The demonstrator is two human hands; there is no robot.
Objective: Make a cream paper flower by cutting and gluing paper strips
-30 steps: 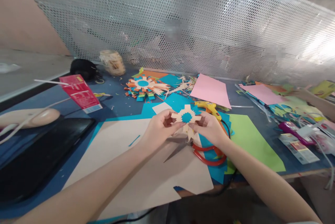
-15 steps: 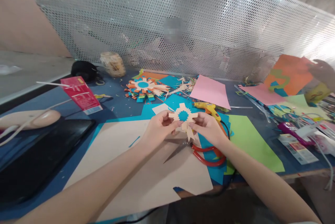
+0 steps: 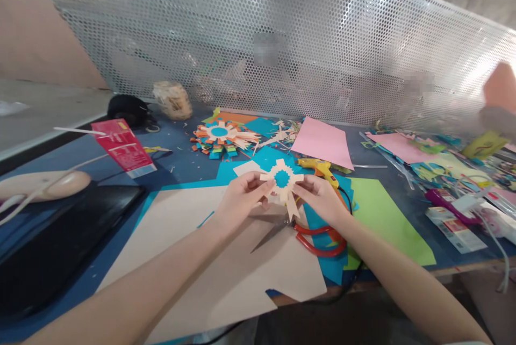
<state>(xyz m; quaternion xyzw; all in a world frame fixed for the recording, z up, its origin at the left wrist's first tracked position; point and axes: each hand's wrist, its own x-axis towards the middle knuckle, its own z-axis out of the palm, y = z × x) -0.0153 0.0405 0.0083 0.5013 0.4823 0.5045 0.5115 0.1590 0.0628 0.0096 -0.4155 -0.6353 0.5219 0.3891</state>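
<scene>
Well off to the L of your L hand lies a black tray, w/ a red pack beyond it. Closer in, up and L of that hand, a layered paper flower lies flat on the blue table. Under your L wrist and forearm spreads a big beige card sheet.

Your L hand is up off the table, thumb and fingertips pinched on the L edge of the paper star, which has beige spokes and a blue toothed centre. The star is in the air btwn both hands, face towards you, above the far edge of the beige sheet. Your R hand pinches the star's R side. One long spoke hangs down btwn the two hands.

Right under the R hand lie scissors w/ red handles, blades pointing L across the beige sheet. Just beyond its knuckles is a yellow glue gun, and past that a pink sheet. To the R of your R wrist lies a green sheet. Far R, well apart from you, another person's blurred hand is above a heap of paper scraps.
</scene>
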